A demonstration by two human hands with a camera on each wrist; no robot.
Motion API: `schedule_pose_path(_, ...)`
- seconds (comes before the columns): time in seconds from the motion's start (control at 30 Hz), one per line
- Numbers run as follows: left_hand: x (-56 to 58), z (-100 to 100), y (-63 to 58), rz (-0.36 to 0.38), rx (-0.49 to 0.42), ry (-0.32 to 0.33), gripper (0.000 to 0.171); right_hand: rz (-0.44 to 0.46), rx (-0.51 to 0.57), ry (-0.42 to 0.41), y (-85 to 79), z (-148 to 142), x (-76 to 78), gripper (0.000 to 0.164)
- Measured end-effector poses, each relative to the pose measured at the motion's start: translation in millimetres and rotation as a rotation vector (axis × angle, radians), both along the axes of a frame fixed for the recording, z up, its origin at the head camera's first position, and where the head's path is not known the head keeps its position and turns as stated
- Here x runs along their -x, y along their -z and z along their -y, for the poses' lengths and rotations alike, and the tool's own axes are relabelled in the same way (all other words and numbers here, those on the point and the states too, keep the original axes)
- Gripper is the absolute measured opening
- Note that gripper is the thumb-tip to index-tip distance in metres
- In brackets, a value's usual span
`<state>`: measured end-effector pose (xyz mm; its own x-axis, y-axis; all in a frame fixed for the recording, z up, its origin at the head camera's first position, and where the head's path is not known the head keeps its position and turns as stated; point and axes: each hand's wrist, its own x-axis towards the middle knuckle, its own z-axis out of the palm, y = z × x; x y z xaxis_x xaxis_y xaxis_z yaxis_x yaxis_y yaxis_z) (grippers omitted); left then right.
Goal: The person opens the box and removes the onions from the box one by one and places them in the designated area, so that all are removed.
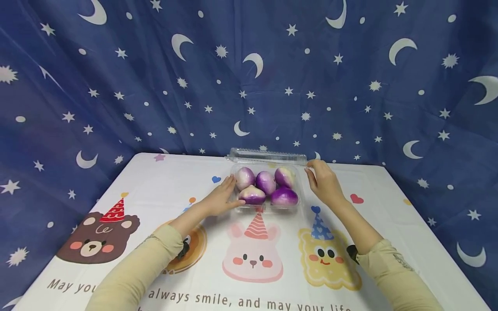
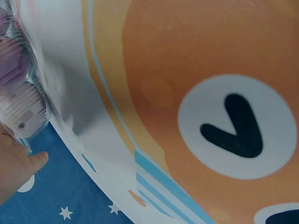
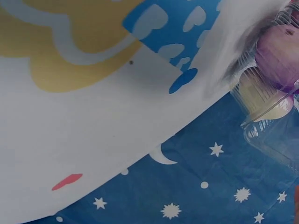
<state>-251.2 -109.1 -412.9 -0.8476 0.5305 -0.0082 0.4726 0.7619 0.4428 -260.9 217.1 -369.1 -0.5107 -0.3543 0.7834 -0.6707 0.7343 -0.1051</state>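
A clear plastic clamshell box (image 1: 268, 208) stands near the far edge of the table, holding several purple-and-white bulbs (image 1: 266, 183) that look like onions. Its hinged lid (image 1: 268, 156) is raised and leans back at the far side. My left hand (image 1: 219, 198) rests against the box's left side, fingers extended and thumb spread toward the front. At the lid's right corner, my right hand (image 1: 324, 181) pinches the edge between thumb and fingers. The left wrist view catches part of the left hand (image 2: 18, 163) beside the bulbs (image 2: 23, 109); the right hand is almost wholly outside the right wrist view.
A white tablecloth (image 1: 155, 177) printed with cartoon animals and lettering covers the table. Behind it hangs a dark blue curtain (image 1: 272, 86) with moons and stars, close to the table's far edge.
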Motion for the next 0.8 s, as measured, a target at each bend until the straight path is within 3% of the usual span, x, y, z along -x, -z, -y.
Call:
schedule_pose_path(0.17,-3.1,1,-1.2,0.033,-0.012,0.007,0.086,0.075,0.165,0.003,-2.8,6,4.6,0.012)
schedule_pose_path(0.37,-10.3,2,-1.3,0.021,0.002,0.014,0.085,0.161,0.359,0.003,-14.5,8,13.8,0.012)
schedule_pose_path(0.8,-33.4,3,1.4,-0.005,0.017,0.04,0.084,0.28,0.318,0.017,-35.5,6,29.3,0.019)
